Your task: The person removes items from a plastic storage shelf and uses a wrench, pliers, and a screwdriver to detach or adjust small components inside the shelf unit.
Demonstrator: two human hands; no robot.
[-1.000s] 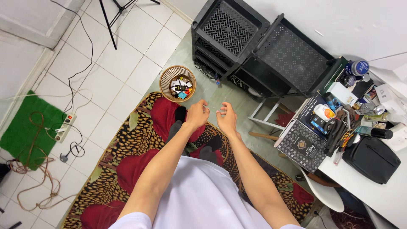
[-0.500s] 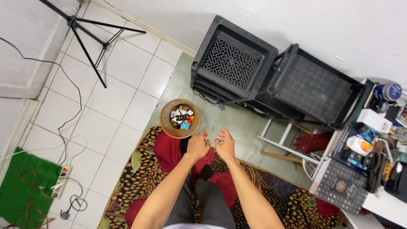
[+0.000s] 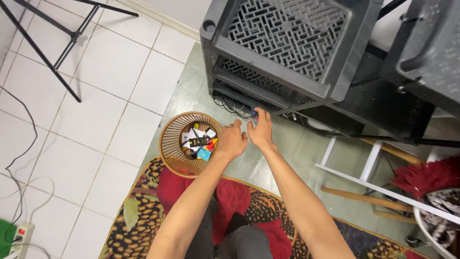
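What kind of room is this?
Probably a lived-in room at home: a patterned rug on white floor tiles, a wicker basket of odds and ends, and dark plastic drawer units.

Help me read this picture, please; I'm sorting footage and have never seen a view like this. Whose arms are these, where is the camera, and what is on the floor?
The camera sits on a person's head and looks straight down, so the two bare arms are that person's own. Both reach forward, side by side. The left hand hangs open beside a round basket of small mixed items. The right hand reaches toward the cables at the foot of a dark plastic shelf unit; whether it grips anything cannot be told. Below lies a patterned rug on a tiled floor. A tripod leg and a power strip lie to the left, a white frame to the right.
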